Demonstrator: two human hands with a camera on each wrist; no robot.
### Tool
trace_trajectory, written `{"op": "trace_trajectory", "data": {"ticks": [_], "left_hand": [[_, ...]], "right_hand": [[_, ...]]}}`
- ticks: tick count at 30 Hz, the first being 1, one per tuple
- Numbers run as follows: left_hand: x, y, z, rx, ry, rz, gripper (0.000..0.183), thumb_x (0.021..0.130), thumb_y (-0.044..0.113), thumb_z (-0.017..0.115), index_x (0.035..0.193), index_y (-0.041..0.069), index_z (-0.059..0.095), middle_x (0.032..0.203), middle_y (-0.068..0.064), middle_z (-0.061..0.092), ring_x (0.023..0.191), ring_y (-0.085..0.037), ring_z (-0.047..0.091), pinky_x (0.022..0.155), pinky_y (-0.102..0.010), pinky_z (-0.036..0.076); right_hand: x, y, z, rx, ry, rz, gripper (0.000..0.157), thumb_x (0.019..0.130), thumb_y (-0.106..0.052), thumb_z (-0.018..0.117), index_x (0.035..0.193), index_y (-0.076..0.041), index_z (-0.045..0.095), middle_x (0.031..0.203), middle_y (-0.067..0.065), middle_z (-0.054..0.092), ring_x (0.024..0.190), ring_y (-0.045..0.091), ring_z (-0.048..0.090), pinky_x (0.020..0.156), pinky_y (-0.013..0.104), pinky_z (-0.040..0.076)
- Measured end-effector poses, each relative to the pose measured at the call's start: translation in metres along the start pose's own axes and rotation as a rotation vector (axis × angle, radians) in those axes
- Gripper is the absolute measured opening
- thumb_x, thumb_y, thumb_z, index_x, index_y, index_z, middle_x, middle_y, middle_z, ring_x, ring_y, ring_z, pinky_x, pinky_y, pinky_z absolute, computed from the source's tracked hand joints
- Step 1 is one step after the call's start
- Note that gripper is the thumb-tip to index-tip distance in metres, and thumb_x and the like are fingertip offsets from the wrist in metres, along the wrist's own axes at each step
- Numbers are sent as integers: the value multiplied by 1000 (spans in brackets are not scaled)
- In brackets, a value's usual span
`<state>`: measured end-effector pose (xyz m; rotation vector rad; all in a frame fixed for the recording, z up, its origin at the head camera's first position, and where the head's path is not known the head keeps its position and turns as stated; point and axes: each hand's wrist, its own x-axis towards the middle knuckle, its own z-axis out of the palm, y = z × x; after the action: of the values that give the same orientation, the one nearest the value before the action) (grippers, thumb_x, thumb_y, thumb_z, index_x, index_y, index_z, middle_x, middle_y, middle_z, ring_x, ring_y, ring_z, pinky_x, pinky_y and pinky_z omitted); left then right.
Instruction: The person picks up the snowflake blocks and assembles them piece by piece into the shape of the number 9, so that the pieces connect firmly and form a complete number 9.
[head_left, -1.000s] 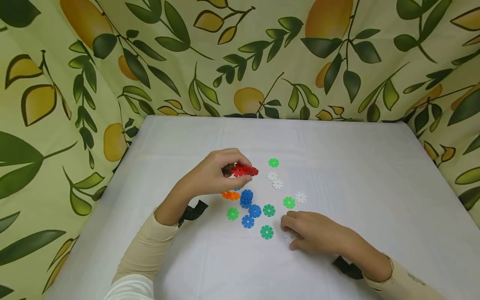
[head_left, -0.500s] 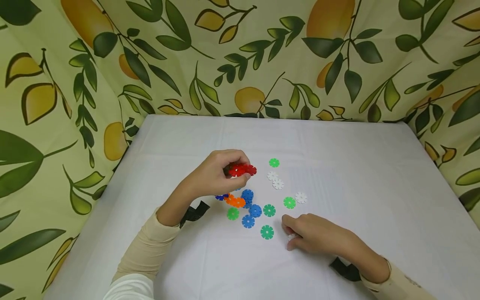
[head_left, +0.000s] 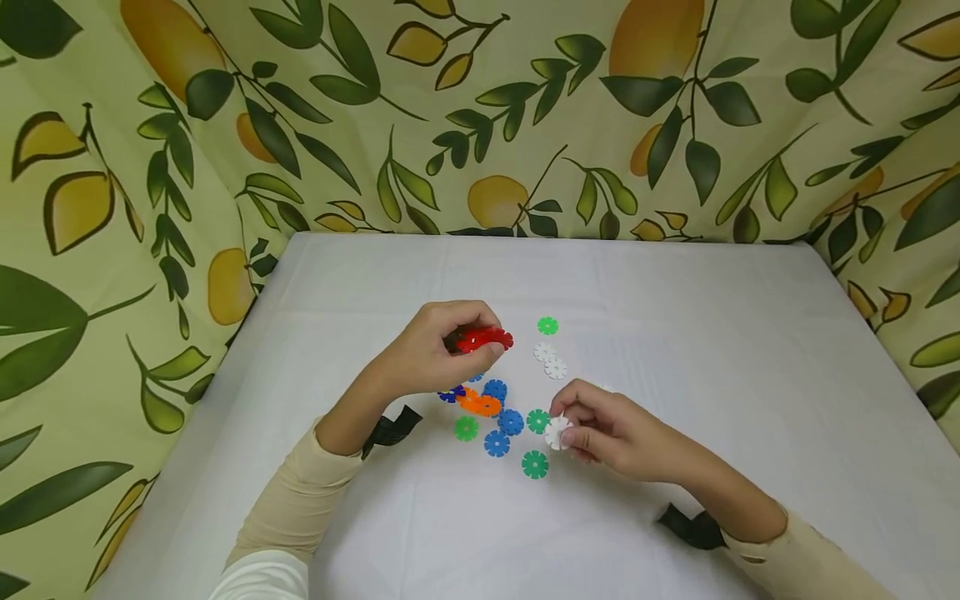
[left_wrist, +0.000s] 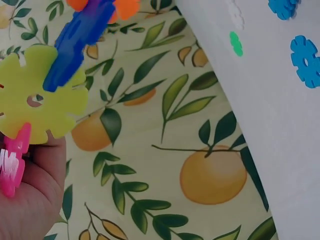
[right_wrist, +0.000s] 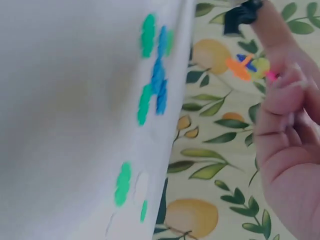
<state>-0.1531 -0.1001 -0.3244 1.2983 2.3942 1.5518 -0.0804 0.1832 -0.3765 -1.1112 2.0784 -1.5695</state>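
In the head view my left hand (head_left: pixel 431 354) holds a joined piece of notched plastic discs above the table. Red discs (head_left: pixel 482 340) show between thumb and fingers, while orange discs (head_left: pixel 480 405) and a dark blue disc (head_left: pixel 450 393) hang below the palm. The left wrist view shows more of this piece: a yellow disc (left_wrist: pixel 55 117), a blue disc (left_wrist: pixel 75 45) seen edge-on and a pink disc (left_wrist: pixel 14 170) near the palm. My right hand (head_left: pixel 630 437) pinches a white notched disc (head_left: pixel 557 433), which overlaps a green disc (head_left: pixel 537 421) in the head view.
On the white-covered table (head_left: pixel 675 308) lie loose discs: several blue discs (head_left: pixel 497 443), a dark green disc (head_left: pixel 535 464), light green discs (head_left: pixel 548 326) and white discs (head_left: pixel 555 368). A fruit-patterned cloth (head_left: pixel 495 125) hangs behind and at both sides.
My right hand has risen from the tabletop and moved up and left, bringing the white disc into sight. The orange end of the piece under my left hand has swung right.
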Motion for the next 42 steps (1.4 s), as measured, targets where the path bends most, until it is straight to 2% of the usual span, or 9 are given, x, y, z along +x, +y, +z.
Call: {"op": "trace_trajectory", "data": {"ticks": [2,5,8,11,15,19,24,33,42], "left_hand": [[0,-1,1,-32,14,21,4,91,12,64,92,9,66,81,5,64,65,-14,57,55,-31,52],[0,-1,3,-54,26,57,4,92,10,61,92,7,64,79,3,62,64,-15,56,54,-30,50],[1,0,6,-51,17,96,3,92,7,60,94,6,61,80,2,61,65,-14,54,54,-28,48],[1,1,9,-41,-17,137,5,91,5,61,95,7,58,80,2,60,66,-13,53,54,-27,46],[2,3,14,-14,-94,180,8,93,5,63,97,8,57,80,3,58,67,-10,51,55,-25,44],[4,5,19,14,-148,228,8,95,6,65,99,9,59,83,4,56,71,-7,50,59,-24,46],[5,8,23,11,-139,299,10,92,3,69,99,9,64,92,3,60,78,-4,51,63,-27,51],[4,8,25,73,-184,271,4,97,6,66,100,8,66,90,4,60,79,-5,52,70,-19,49],[4,9,29,178,-150,333,5,94,7,71,98,7,69,91,2,66,86,-5,58,84,-17,49]], "right_hand": [[4,-3,-2,149,49,-22,22,100,9,52,117,-3,49,73,8,55,60,21,53,51,30,49],[8,-8,-4,303,132,6,20,101,9,48,118,-1,48,75,14,56,60,26,54,53,32,51],[10,-12,-6,393,194,26,17,102,7,47,116,-2,49,76,14,58,60,25,54,55,29,52],[13,-13,-6,439,214,9,16,102,8,45,113,-2,50,77,12,59,60,24,54,55,27,52],[16,-15,-5,452,219,-13,16,101,9,44,112,-2,51,77,11,60,59,24,54,54,27,53],[18,-18,-4,468,246,13,16,101,8,46,111,-2,51,76,11,61,58,24,55,53,27,53],[19,-18,-3,491,254,19,11,101,8,47,109,1,50,77,12,62,58,23,56,53,27,54],[20,-15,1,478,240,-33,14,101,9,47,109,-2,51,76,12,61,56,24,56,54,27,55],[21,-13,2,484,244,-49,15,100,10,46,108,-2,51,74,12,60,55,24,55,52,28,54]]}}
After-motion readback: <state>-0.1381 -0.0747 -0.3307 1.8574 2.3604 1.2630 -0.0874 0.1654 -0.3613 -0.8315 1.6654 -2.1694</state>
